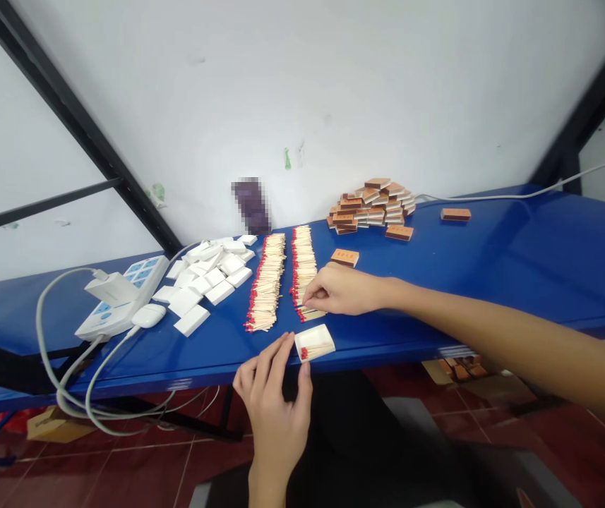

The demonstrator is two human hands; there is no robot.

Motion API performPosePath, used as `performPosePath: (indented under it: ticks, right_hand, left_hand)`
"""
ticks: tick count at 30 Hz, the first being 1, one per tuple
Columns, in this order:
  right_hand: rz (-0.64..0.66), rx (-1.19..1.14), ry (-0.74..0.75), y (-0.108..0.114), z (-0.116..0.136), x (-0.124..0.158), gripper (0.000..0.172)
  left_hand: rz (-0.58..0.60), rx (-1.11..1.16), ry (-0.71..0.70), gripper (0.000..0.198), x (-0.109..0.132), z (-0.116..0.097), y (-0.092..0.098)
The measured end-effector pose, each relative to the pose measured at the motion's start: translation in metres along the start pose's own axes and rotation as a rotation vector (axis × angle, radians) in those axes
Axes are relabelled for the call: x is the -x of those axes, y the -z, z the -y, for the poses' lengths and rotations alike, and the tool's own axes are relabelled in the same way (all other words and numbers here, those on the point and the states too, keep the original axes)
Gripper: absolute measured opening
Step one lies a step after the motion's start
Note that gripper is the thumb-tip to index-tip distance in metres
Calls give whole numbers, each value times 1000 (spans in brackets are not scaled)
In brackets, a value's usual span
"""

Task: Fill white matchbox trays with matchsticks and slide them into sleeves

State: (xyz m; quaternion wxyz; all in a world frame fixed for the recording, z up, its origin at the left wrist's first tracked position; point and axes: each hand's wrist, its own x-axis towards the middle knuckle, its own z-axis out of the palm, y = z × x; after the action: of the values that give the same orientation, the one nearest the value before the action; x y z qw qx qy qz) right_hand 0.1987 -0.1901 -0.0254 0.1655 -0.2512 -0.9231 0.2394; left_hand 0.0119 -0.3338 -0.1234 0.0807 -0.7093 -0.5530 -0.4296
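My left hand (275, 395) steadies a small white tray (321, 334) at the table's front edge, thumb and fingers at its left side. Several red-tipped matches (317, 351) lie in the tray. My right hand (342, 291) pinches at the near end of the right row of matches (303, 261); what is between its fingertips is too small to make out. Left of that row runs another row of matches (267, 286). An orange matchbox sleeve (345, 257) lies just behind my right hand.
White trays (192, 321) are heaped at the left, beside a power strip (122, 303) with plugs and cables. A pile of orange matchboxes (373, 204) stands by the wall, with a single one (455, 214) to its right. All rest on the blue table (493, 261).
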Motion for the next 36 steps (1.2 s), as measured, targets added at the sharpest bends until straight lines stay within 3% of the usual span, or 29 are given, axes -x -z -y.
performPosePath:
  ticks: [15,36]
  right_hand:
    - [-75,161,-43,-3,-8,1,19]
    - [-8,94,-24,6,0,5,15]
  left_hand:
    - [-4,7,-7,31,0,1,-2]
    - [9,20,5,31,0,3,1]
